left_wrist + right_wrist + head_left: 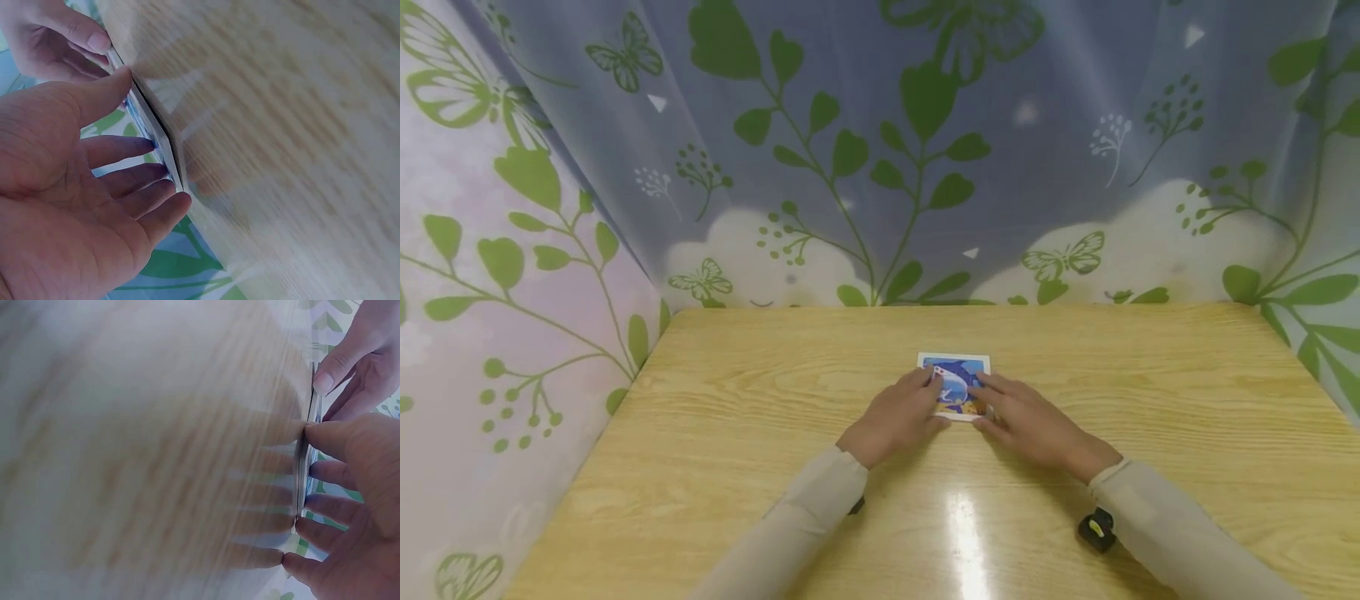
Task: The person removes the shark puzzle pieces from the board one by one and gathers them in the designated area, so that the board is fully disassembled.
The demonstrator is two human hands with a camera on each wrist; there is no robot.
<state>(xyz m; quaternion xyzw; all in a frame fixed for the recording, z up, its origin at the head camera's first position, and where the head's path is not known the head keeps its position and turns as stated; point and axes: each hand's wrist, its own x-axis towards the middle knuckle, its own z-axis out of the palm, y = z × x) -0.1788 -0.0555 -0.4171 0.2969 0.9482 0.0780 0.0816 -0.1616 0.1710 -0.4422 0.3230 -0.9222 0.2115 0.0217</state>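
Note:
A small square picture board (955,387) with a white border and a blue sea-animal picture lies flat on the wooden table. My left hand (897,417) rests at its left side, thumb by the near edge and fingers reaching over the picture. Opposite it, my right hand (1036,423) touches the right side in much the same way. In the left wrist view the fairly straight fingers meet the pale edge of the board (161,139). Seen from the right wrist, spread fingertips lie along the board's thin side (301,472). Fingers hide both sides of the picture.
The wood-grain table (737,375) reaches back to a blue curtain (880,167) printed with green leaves and butterflies. Another patterned cloth (535,275) hangs along the left. Below the right sleeve shows a black wrist device (1097,531).

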